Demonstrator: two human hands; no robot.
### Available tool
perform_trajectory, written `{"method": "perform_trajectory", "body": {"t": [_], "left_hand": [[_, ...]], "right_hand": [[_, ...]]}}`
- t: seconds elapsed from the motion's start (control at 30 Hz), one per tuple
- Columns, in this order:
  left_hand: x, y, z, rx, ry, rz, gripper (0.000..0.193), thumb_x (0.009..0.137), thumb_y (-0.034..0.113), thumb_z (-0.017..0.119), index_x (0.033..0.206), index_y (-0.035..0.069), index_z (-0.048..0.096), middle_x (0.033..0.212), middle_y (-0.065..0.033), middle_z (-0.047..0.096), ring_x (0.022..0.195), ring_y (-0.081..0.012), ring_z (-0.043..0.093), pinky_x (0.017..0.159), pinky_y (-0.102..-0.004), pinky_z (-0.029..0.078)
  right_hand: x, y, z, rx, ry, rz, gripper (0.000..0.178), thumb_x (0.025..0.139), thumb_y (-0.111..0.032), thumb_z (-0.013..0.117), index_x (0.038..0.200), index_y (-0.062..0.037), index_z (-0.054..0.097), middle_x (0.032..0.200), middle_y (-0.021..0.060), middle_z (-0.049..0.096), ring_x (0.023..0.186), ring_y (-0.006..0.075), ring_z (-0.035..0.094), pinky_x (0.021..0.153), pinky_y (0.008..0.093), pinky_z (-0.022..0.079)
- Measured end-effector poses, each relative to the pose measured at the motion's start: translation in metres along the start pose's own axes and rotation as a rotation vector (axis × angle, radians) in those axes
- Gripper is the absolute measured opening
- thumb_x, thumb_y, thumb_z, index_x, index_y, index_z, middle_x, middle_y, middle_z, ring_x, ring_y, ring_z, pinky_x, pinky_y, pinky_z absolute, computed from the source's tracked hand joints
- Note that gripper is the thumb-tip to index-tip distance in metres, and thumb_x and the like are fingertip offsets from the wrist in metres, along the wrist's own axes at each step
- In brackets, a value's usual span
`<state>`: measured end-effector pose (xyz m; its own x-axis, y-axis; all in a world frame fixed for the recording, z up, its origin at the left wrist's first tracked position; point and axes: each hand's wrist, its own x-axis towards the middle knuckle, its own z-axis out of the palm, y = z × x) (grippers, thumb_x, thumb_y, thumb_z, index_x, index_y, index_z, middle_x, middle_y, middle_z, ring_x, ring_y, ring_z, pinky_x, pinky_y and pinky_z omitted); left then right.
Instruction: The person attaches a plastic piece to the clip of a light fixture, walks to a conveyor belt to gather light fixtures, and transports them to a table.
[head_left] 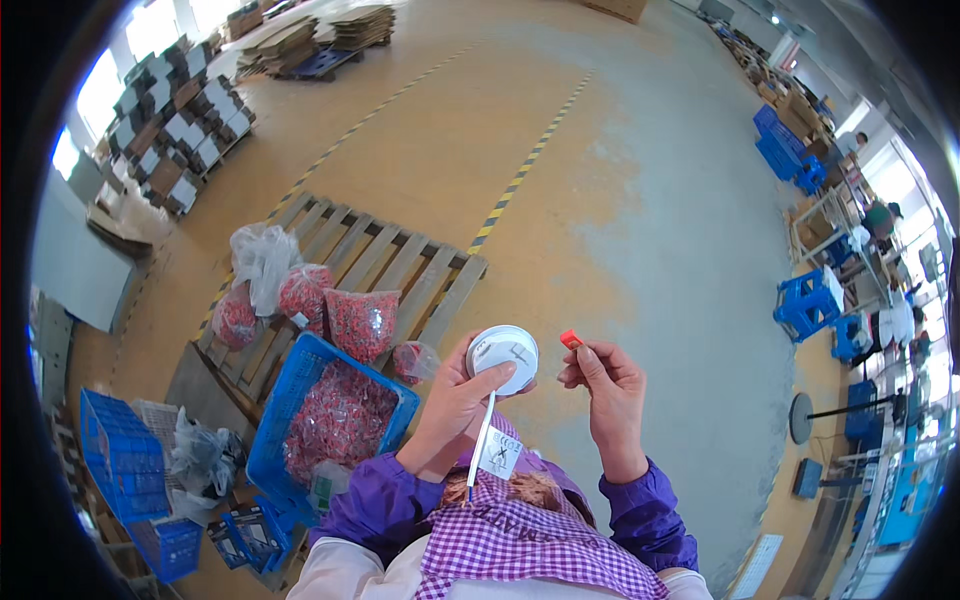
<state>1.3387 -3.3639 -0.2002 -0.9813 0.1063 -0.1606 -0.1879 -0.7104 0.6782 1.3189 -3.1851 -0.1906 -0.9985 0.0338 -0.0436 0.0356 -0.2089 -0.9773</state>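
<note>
My left hand (462,395) is closed around a round white plastic disc-shaped device (503,352), thumb lying across its face. From the device hangs a short white cable (482,445) with bare wire ends, and a white label tag (499,454) is attached to it. To the right and a little apart, my right hand (608,385) pinches a small red-orange plastic piece (571,340) between thumb and fingers. Nearest to my left forearm stands a blue plastic crate (283,425) holding many small red pieces in clear wrapping (340,415).
A wooden pallet (432,262) bears several clear bags of red pieces (362,322). More blue crates (120,450) stand at the left. Stacked cartons (175,130) are farther back. Along the right side are blue stools (808,303), workbenches, a black stand (802,418) and other people.
</note>
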Motion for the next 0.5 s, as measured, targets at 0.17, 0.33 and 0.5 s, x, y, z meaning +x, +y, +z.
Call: {"method": "perform_trajectory", "body": {"t": [0.17, 0.33, 0.5], "left_hand": [[0.0, -0.025, 0.032, 0.095, -0.018, -0.058, 0.037, 0.085, 0.0, 0.062, 0.119, -0.001, 0.047, 0.11, -0.0118, 0.059, 0.099, -0.0189, 0.061, 0.083, -0.041, 0.056], [0.0, -0.044, 0.045, 0.173, -0.006, -0.061, 0.039, 0.084, 0.001, 0.064, 0.119, 0.0, 0.047, 0.106, -0.0099, 0.06, 0.098, -0.0169, 0.061, 0.082, -0.035, 0.055], [0.002, -0.049, 0.056, 0.451, -0.045, -0.029, 0.034, 0.082, 0.004, 0.066, 0.113, 0.001, 0.053, 0.097, -0.0039, 0.062, 0.09, -0.0104, 0.059, 0.076, -0.0242, 0.049]], "right_hand": [[-0.012, -0.007, -0.043, 0.14, 0.005, 0.013, 0.014, 0.092, -0.01, 0.058, 0.099, 0.0024, 0.06, 0.078, 0.0089, 0.065, 0.063, 0.0145, 0.063, 0.057, 0.0255, 0.05], [-0.024, -0.013, -0.06, 0.168, 0.017, 0.042, 0.017, 0.092, -0.009, 0.058, 0.105, 0.0021, 0.057, 0.078, 0.0098, 0.065, 0.061, 0.0155, 0.063, 0.055, 0.0259, 0.05], [-0.028, -0.015, -0.062, 0.158, 0.025, 0.049, 0.017, 0.092, -0.009, 0.057, 0.104, 0.0037, 0.056, 0.08, 0.011, 0.066, 0.063, 0.0159, 0.064, 0.055, 0.0257, 0.051]]}}
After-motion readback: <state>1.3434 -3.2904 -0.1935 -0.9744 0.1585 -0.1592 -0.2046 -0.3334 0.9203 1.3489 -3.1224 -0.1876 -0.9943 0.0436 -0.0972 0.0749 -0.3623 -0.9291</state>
